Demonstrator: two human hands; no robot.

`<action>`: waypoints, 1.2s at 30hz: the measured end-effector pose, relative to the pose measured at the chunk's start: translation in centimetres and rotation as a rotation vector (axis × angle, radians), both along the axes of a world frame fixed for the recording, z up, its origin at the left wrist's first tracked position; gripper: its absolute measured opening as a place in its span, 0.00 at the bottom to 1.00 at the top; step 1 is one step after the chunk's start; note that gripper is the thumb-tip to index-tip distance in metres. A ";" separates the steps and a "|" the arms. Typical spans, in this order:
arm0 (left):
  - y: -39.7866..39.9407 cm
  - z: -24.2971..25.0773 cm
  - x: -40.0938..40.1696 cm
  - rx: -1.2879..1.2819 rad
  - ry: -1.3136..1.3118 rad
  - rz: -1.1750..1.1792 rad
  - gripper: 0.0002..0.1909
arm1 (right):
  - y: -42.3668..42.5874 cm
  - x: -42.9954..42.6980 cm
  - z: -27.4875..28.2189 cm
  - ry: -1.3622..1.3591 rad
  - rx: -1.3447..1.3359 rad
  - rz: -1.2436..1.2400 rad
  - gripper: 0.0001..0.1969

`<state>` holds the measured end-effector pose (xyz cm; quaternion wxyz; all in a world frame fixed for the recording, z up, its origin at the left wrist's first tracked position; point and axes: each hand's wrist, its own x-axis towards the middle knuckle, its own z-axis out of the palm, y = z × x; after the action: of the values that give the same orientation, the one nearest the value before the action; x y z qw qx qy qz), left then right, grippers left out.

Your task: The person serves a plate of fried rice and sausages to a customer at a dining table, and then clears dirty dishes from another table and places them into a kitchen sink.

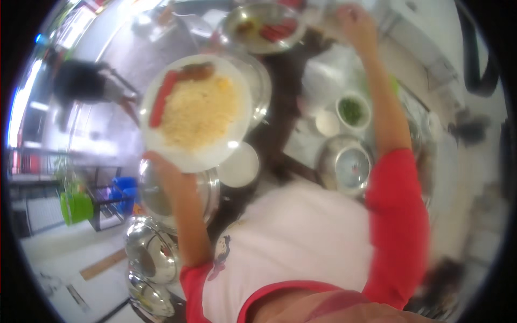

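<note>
My left hand [163,163] grips the near rim of a white plate [218,159], held up at the centre left. On the plate lie a mound of pale yellow noodles or rice [198,113], a red sausage [163,99] along the left edge and a browned piece [196,72] at the far edge. My right hand [355,16] is raised at the top right, blurred, its fingers drawn together; whether it holds something cannot be made out. Beyond the plate stands a steel tray [258,46] with red sausages [278,30] and some yellow and brown food.
A white bowl of chopped green herbs [351,110] stands below my right forearm, near a steel pot [323,161] and a clear plastic bag [327,72]. Steel bowls [147,250] line the lower left. A person [80,82] is at the far left, near a green bucket [76,206].
</note>
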<state>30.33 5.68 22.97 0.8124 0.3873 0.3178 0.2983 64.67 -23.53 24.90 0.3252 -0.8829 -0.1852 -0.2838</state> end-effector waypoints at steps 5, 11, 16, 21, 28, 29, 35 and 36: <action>2.1 -1.2 -5.8 0.338 0.209 0.140 0.32 | -8.1 -11.7 -5.9 0.262 0.199 -0.024 0.09; 3.7 -2.0 -10.6 0.658 0.488 0.088 0.35 | -16.6 -23.7 -20.5 0.684 -0.111 -0.477 0.28; 3.9 -2.3 -12.2 0.510 0.307 0.048 0.36 | -17.5 -28.8 -26.9 0.640 -0.213 -0.572 0.28; 2.6 -1.0 -11.8 0.070 0.021 0.139 0.35 | -16.7 -28.5 -28.9 0.559 -0.092 -0.386 0.17; 2.0 -0.8 -11.6 0.047 0.038 0.198 0.33 | -18.3 -29.8 -21.9 0.548 -0.216 -0.467 0.08; 1.9 -0.5 -11.7 0.057 0.060 0.203 0.35 | -18.6 -29.8 -18.8 0.527 -0.173 -0.416 0.08; 2.9 -2.7 -14.2 0.353 0.219 0.183 0.35 | -18.7 -24.7 -1.4 0.282 0.115 -0.238 0.09; 2.9 -2.8 -14.1 0.460 0.255 0.168 0.35 | -18.4 -22.9 0.3 0.175 0.151 -0.204 0.09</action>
<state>16.20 8.55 20.12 0.6290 0.5683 0.3724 0.3777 41.75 -41.91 25.23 0.3750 -0.8915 -0.0436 -0.2504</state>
